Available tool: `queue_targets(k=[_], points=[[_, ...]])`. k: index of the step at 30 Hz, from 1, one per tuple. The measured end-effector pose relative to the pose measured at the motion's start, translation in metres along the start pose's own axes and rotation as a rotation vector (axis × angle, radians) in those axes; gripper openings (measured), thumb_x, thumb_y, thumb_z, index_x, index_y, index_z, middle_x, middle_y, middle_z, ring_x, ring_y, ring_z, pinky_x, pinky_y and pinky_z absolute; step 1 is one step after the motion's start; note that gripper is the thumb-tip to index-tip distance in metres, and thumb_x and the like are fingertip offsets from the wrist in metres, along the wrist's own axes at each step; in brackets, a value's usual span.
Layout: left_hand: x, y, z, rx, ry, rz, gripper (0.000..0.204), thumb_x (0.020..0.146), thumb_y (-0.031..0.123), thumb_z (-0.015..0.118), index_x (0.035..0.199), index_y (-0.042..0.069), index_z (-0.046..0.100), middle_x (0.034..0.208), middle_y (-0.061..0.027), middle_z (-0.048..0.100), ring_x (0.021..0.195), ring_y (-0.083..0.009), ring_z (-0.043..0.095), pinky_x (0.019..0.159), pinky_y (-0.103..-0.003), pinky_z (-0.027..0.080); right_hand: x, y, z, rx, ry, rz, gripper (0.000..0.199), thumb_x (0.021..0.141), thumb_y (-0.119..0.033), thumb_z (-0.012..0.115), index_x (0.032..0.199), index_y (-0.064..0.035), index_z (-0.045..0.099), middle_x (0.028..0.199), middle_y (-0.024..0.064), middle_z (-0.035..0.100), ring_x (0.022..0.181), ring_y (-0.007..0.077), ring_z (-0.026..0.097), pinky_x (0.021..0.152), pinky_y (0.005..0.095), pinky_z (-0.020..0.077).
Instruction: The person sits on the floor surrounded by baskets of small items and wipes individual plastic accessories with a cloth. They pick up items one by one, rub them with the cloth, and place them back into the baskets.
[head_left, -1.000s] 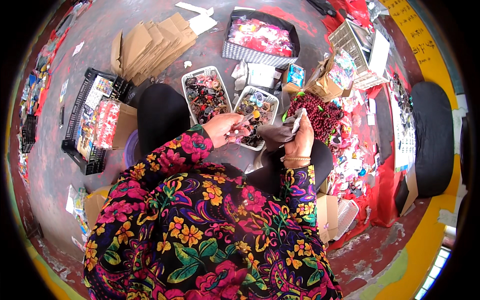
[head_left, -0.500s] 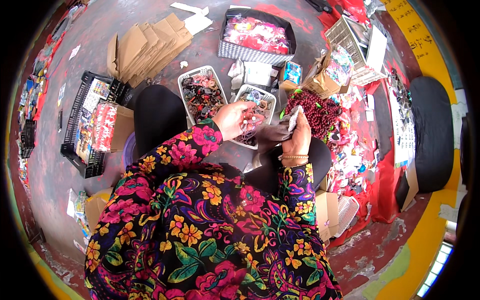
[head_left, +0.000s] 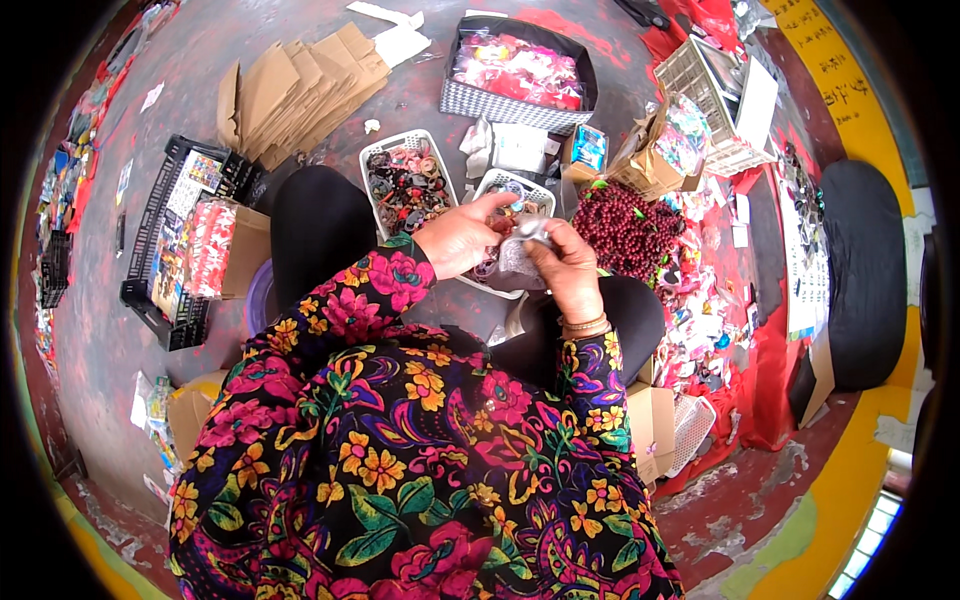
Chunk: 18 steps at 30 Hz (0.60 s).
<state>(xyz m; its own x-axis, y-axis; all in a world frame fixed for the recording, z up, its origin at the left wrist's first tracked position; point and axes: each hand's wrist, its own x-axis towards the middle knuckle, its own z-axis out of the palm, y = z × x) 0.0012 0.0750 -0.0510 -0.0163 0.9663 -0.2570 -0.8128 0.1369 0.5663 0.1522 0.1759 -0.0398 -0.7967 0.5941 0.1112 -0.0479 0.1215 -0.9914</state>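
Between my two hands, above a small white basket (head_left: 546,196) of mixed small accessories, hangs a greyish, sparkly piece of cloth (head_left: 519,265) with a pale upper edge. My right hand (head_left: 574,275) pinches that edge between thumb and fingers. On the other side my left hand (head_left: 452,242) reaches in, its thumb and forefinger pointing toward the cloth and its other fingers curled. Whatever lies in those curled fingers is hidden. A larger white basket (head_left: 367,182) full of dark and reddish hair ties stands just beyond my left hand.
Dark red bead strands (head_left: 632,232) lie to the right beside scattered small goods. A checked bin (head_left: 500,108) of pink packets stands at the far side. Flattened cardboard (head_left: 290,95) and a black crate (head_left: 150,300) are on the left. A small box (head_left: 588,150) stands behind the beads.
My right hand has moved left with the grey cloth, bringing it up to my left hand. Purple strands and white beads seen at my left fingers earlier are now mostly covered.
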Motion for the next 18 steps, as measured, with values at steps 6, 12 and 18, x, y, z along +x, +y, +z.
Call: queue_targets(k=[6, 12, 18], points=[[-0.004, -0.006, -0.001, -0.021, -0.088, 0.059, 0.061, 0.074, -0.011, 0.045, 0.131, 0.002, 0.031, 0.114, -0.0093, 0.048, 0.110, -0.0190, 0.046, 0.089, -0.030, 0.040, -0.002, 0.004, 0.002, -0.270, -0.070, -0.040, 0.030, 0.066, 0.008, 0.061, 0.094, -0.0036, 0.057, 0.095, 0.0068, 0.057, 0.087, 0.0189, 0.055, 0.076, 0.0280, 0.0447], [-0.010, 0.002, 0.009, -0.184, -0.068, 0.084, 0.045, 0.082, 0.001, 0.043, 0.126, -0.004, 0.035, 0.110, -0.0109, 0.052, 0.109, -0.0220, 0.049, 0.093, -0.032, 0.039, -0.002, -0.009, 0.000, 0.298, 0.020, 0.136, 0.024, 0.074, 0.012, 0.051, 0.093, -0.0024, 0.057, 0.091, 0.0033, 0.062, 0.081, 0.0105, 0.057, 0.074, 0.0245, 0.0465], [-0.013, 0.009, 0.015, -0.165, -0.055, 0.083, 0.042, 0.091, 0.024, 0.042, 0.121, -0.006, 0.040, 0.112, -0.0144, 0.052, 0.107, -0.0222, 0.050, 0.092, -0.036, 0.039, 0.001, -0.005, -0.007, 0.605, 0.207, 0.179, 0.018, 0.080, 0.004, 0.055, 0.097, -0.0010, 0.058, 0.089, 0.0040, 0.062, 0.077, 0.0096, 0.058, 0.070, 0.0235, 0.0477]])
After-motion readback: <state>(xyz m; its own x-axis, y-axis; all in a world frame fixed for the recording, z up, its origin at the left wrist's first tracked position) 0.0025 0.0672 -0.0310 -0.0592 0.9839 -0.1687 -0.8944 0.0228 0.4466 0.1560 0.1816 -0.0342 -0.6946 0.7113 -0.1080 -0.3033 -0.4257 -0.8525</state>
